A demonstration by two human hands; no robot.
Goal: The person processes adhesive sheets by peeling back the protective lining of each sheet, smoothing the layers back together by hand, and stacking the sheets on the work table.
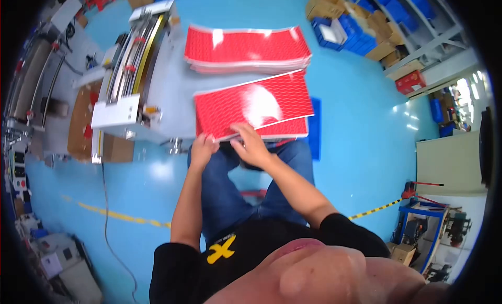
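A glossy red patterned sheet [225, 108] with white edges lies at a slant on another red sheet [285, 130], at the table edge above my knees. My left hand [203, 149] is closed on the near left corner of the slanted sheet. Beside it, my right hand [251, 146] touches the sheet's near edge, its fingers apart and the thumb partly below the edge. Farther back on the table lies a stack of similar red sheets [246, 47].
A roller machine [133, 58] stands on the left of the grey table [175, 89]. Under the table's right side is a blue bin [316, 128]. Cardboard boxes [321, 4] and shelves [418, 42] are at the back right. A cable [106, 215] runs along the floor.
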